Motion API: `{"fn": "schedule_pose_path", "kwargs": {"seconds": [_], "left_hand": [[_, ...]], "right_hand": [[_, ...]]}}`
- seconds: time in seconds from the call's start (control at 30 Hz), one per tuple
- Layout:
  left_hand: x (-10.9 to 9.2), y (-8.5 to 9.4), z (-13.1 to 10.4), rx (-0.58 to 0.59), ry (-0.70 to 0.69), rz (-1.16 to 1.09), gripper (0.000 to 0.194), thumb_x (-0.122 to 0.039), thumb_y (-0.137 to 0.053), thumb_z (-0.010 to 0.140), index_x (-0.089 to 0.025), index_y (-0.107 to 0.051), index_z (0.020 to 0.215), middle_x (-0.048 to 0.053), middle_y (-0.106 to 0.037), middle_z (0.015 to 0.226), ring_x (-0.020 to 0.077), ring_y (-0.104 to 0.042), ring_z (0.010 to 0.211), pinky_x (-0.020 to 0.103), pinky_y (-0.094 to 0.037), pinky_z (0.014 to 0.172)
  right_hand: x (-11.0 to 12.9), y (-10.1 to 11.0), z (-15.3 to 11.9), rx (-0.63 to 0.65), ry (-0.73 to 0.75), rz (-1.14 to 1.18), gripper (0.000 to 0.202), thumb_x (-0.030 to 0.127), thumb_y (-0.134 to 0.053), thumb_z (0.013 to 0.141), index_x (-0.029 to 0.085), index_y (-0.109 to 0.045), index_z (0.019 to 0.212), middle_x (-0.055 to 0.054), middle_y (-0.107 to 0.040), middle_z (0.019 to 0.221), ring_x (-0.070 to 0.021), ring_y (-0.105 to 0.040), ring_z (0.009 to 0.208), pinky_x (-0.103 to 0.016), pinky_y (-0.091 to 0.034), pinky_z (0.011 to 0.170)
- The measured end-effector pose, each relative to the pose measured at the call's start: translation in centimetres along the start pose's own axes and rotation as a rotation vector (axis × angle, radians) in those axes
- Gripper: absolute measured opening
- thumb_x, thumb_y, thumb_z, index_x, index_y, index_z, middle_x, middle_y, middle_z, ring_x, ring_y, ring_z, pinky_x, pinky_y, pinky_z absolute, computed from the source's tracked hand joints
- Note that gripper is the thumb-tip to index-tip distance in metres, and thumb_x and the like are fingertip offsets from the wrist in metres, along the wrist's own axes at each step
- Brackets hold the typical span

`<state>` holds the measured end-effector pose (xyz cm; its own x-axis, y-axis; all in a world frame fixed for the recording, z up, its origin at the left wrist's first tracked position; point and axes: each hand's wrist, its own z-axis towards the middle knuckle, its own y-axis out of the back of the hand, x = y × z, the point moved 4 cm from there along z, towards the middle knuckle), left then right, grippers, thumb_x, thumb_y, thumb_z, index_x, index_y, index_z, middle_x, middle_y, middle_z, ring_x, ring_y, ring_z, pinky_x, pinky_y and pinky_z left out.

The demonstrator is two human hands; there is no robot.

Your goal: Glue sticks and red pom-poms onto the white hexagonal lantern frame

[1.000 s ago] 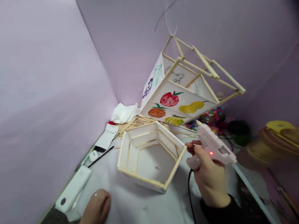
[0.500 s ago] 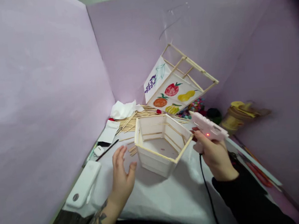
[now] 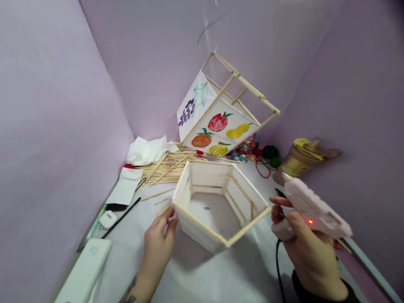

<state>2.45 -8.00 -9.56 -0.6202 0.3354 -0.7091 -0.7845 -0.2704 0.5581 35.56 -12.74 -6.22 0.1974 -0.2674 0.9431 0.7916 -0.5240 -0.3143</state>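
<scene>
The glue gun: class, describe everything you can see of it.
The glue gun is pale pink and looks plastic. Its pale nozzle tilts toward the picture's upper left, a small red light glows on its side, and a black cord hangs below. The right hand grips it, to the right of the five-sided frame.

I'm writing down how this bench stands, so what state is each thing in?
Glue gun: red light on, in the right hand.
Five-sided frame: open-topped, walls covered.
Fruit-painted frame: tilted, upper section uncovered.
Wooden sticks: loose pile.
Small white case: looks closed.
Yellow-and-brown container: too blurred to tell.
</scene>
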Motion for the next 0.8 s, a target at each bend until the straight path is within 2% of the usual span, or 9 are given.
{"fn": "schedule_pose_path", "kwargs": {"seconds": [0.1, 0.2, 0.3, 0.4, 0.53, 0.6, 0.7, 0.77, 0.8], "left_hand": [[-0.4, -0.4, 0.7, 0.002, -0.074, 0.047, 0.026, -0.03, -0.055, 0.096, -0.016, -0.076, 0.105, 0.009, -0.08, 0.101, 0.0219, -0.077, 0.09, 0.03, -0.063, 0.081], [-0.9, -1.0, 2.1, 0.015, -0.101, 0.096, 0.027, -0.028, -0.052, 0.097, -0.016, -0.075, 0.101, 0.009, -0.08, 0.098, 0.0217, -0.077, 0.088, 0.029, -0.063, 0.079], [-1.0, -1.8, 4.2, 0.068, -0.069, 0.122, 0.029, -0.029, -0.049, 0.097, -0.017, -0.075, 0.102, 0.009, -0.08, 0.097, 0.0224, -0.077, 0.088, 0.031, -0.062, 0.08], [-0.9, -2.5, 6.1, 0.085, -0.017, 0.13, 0.032, -0.03, -0.048, 0.095, -0.017, -0.074, 0.108, 0.009, -0.08, 0.102, 0.0239, -0.076, 0.092, 0.034, -0.061, 0.084], [-0.3, -2.9, 6.7, 0.099, 0.013, 0.117, 0.032, -0.03, -0.048, 0.094, -0.017, -0.073, 0.109, 0.009, -0.079, 0.104, 0.024, -0.076, 0.092, 0.033, -0.061, 0.082], [0.5, -2.7, 6.6, 0.099, 0.015, 0.119, 0.033, -0.03, -0.047, 0.094, -0.017, -0.074, 0.109, 0.008, -0.079, 0.102, 0.0237, -0.076, 0.091, 0.033, -0.061, 0.08], [1.8, -1.4, 6.5, 0.023, 0.069, 0.144, 0.032, -0.028, -0.047, 0.095, -0.017, -0.073, 0.108, 0.008, -0.079, 0.1, 0.0229, -0.075, 0.089, 0.033, -0.061, 0.077], [1.7, -0.3, 6.4, -0.037, 0.077, 0.169, 0.028, -0.026, -0.049, 0.095, -0.016, -0.073, 0.105, 0.008, -0.079, 0.097, 0.022, -0.075, 0.087, 0.033, -0.061, 0.076], [1.1, 0.4, 6.4, -0.076, 0.039, 0.18, 0.025, -0.024, -0.05, 0.096, -0.017, -0.072, 0.104, 0.008, -0.078, 0.098, 0.0215, -0.074, 0.089, 0.033, -0.06, 0.077]], "right_hand": [[-0.6, 0.0, 0.3, 0.077, -0.071, 0.056, 0.028, 0.043, -0.085, 0.076, 0.023, -0.079, 0.094, -0.007, -0.077, 0.096, -0.0138, -0.067, 0.07, -0.024, -0.057, 0.064], [-1.2, 0.1, 0.7, 0.088, -0.15, 0.04, 0.03, 0.046, -0.086, 0.074, 0.022, -0.08, 0.091, -0.006, -0.076, 0.087, -0.0135, -0.067, 0.065, -0.023, -0.058, 0.06], [-1.4, 0.0, 0.8, 0.07, -0.166, 0.04, 0.029, 0.046, -0.086, 0.074, 0.023, -0.08, 0.091, -0.005, -0.077, 0.082, -0.0139, -0.069, 0.063, -0.022, -0.059, 0.06], [-1.8, -0.1, 0.4, 0.124, -0.176, 0.065, 0.029, 0.048, -0.084, 0.076, 0.026, -0.08, 0.094, -0.006, -0.077, 0.077, -0.016, -0.072, 0.062, -0.023, -0.06, 0.06], [-2.8, 0.2, -0.2, 0.193, -0.221, 0.075, 0.032, 0.049, -0.082, 0.078, 0.028, -0.08, 0.102, -0.009, -0.079, 0.079, -0.019, -0.075, 0.067, -0.022, -0.06, 0.06], [-3.1, 0.5, -0.3, 0.187, -0.246, 0.066, 0.032, 0.049, -0.082, 0.078, 0.028, -0.08, 0.102, -0.01, -0.08, 0.083, -0.0194, -0.076, 0.069, -0.023, -0.061, 0.063], [-3.3, 0.8, -0.1, 0.144, -0.269, 0.028, 0.033, 0.051, -0.083, 0.075, 0.025, -0.081, 0.096, -0.011, -0.08, 0.084, -0.0213, -0.077, 0.069, -0.024, -0.062, 0.063], [-3.2, 0.9, 0.1, 0.124, -0.28, -0.017, 0.038, 0.054, -0.085, 0.072, 0.023, -0.081, 0.093, -0.011, -0.08, 0.083, -0.0232, -0.077, 0.069, -0.025, -0.062, 0.061], [-3.2, 0.9, 0.1, 0.122, -0.287, -0.047, 0.039, 0.055, -0.085, 0.071, 0.022, -0.081, 0.093, -0.012, -0.08, 0.082, -0.0237, -0.077, 0.068, -0.026, -0.062, 0.061]]}}
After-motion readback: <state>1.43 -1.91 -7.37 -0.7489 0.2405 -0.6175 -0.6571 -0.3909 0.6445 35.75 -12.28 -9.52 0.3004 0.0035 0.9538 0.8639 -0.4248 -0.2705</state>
